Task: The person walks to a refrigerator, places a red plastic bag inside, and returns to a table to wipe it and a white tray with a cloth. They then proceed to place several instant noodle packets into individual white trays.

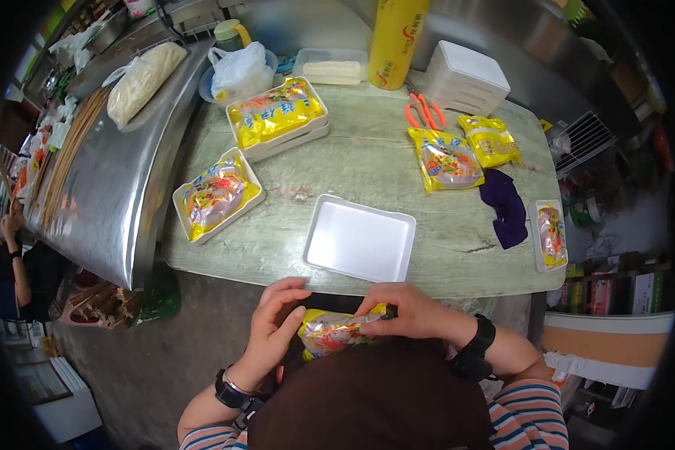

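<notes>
A yellow plastic food packet [336, 335] is held up between my two hands, near my body and just off the table's front edge. My left hand [276, 319] touches its left end with the thumb, the fingers raised and curved. The fingers of my right hand [397, 311] are closed on the packet's right end. Beyond them on the table lies a white tray [360, 238] with nothing in it. To the left, a similar packet [216, 196] sits in a tilted white tray. A larger yellow packet [277, 111] rests in stacked white trays farther back.
The green table [277, 180] also bears two packets [450, 160], red-handled scissors [425, 112], a purple cloth [505, 208], a small tray with a packet [552, 234], stacked white boxes [469, 77] and a yellow roll [400, 41]. A metal counter [120, 180] adjoins it; a person's arm [19, 270] shows far left.
</notes>
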Demonstrator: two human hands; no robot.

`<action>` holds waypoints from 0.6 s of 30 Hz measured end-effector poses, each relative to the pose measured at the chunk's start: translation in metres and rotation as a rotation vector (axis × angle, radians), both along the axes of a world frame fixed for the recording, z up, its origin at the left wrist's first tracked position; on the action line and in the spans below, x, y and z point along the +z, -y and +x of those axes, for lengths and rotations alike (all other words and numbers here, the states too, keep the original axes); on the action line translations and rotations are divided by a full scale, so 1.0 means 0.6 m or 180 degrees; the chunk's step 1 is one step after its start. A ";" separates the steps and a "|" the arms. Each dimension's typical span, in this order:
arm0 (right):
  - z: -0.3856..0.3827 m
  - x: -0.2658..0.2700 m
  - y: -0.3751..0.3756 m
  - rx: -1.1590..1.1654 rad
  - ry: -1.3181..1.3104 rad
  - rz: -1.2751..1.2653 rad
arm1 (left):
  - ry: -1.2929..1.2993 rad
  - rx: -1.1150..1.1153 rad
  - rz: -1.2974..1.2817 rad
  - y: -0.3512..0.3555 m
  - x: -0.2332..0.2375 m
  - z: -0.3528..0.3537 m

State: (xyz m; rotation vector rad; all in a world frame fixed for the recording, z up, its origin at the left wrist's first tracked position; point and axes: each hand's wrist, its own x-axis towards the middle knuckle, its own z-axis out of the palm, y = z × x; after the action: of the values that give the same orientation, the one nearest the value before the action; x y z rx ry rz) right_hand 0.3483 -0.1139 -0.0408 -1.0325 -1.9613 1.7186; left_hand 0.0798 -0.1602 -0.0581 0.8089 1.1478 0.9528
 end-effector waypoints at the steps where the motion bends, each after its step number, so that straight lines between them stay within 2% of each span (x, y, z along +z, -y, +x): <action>1: 0.000 0.001 -0.001 0.0049 -0.0046 0.0005 | -0.0752 -0.0524 0.1098 -0.009 0.019 -0.008; 2: 0.002 0.005 -0.002 0.0053 0.0077 0.0041 | -0.1545 -0.1060 0.2177 -0.017 0.046 -0.016; 3: 0.001 0.008 -0.002 0.0066 0.0197 0.0078 | -0.1840 -0.1355 0.2261 -0.016 0.063 -0.007; 4: -0.004 0.009 0.001 0.0145 0.0139 0.0095 | -0.1912 -0.1705 0.2239 -0.008 0.037 -0.009; 6: -0.004 0.008 0.015 -0.0569 -0.0110 -0.0143 | -0.1542 -0.1724 0.1409 0.007 0.018 -0.015; 7: 0.000 -0.003 0.024 -0.0530 -0.0002 0.0109 | -0.1559 -0.1724 0.1416 0.011 0.018 -0.018; 8: 0.000 -0.005 0.025 -0.0554 0.0001 0.0108 | -0.1257 -0.1589 0.1019 0.014 0.016 -0.018; 9: 0.003 -0.005 0.029 -0.0569 -0.0093 0.0611 | -0.0935 -0.1469 0.0619 0.020 0.013 -0.015; 10: 0.010 -0.004 0.035 -0.0591 -0.0159 0.1114 | -0.0886 -0.1525 0.0625 0.027 0.009 -0.013; 12: 0.025 -0.004 0.042 -0.0628 0.0018 0.1190 | -0.0636 -0.1240 0.0658 0.038 -0.001 -0.015; 14: 0.026 -0.006 0.046 -0.0473 0.0099 0.1202 | -0.0565 -0.1258 0.0751 0.034 -0.007 -0.017; 16: 0.027 0.000 0.043 -0.0534 -0.0077 0.1345 | -0.0925 -0.1343 0.1056 0.021 0.009 -0.021; 18: 0.030 0.036 0.038 -0.1186 0.0183 0.1020 | -0.1041 -0.1083 0.1096 -0.015 0.055 -0.014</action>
State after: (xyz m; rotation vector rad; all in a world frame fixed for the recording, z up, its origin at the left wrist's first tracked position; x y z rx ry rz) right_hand 0.3662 -0.1369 -0.0192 -1.2393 -1.8527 1.1482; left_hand 0.0713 -0.1513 -0.0250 1.4317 1.0862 0.7562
